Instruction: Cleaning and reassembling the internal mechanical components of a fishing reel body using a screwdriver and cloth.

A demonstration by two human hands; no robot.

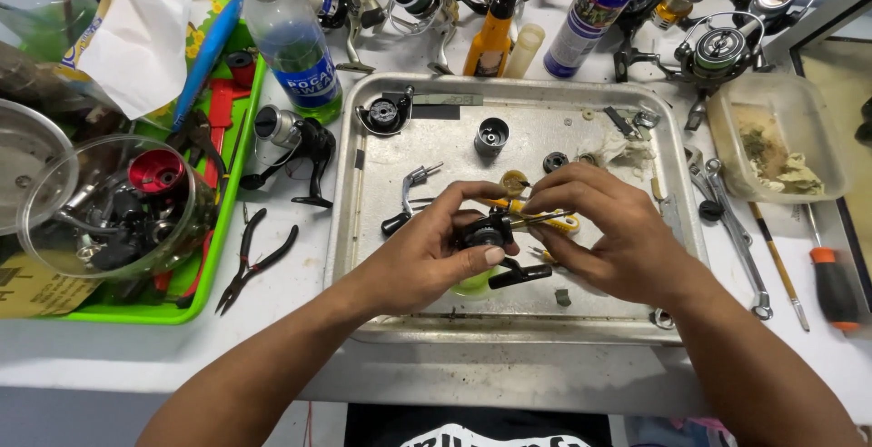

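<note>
Left hand (427, 252) grips the black reel body (486, 231) above the metal tray (363, 229); right hand (599, 229) pinches what looks like a yellow-handled tool (556, 222). Keep the body steady, tip square.

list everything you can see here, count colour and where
metal tray: one, silver, centre of bench
reel body: one, black, held over tray
small tool: one, yellow handle, in right fingers
spool: one, dark, upper tray
pliers: one, black, left of tray
green tray: one, left edge
clear bowl: one, holding reel parts, on green tray
bottle: one, clear with blue label, top left
spray can: one, white and blue, top
screwdriver: one, orange and black, right
left hand: gripping reel body
right hand: pinching small tool
</note>
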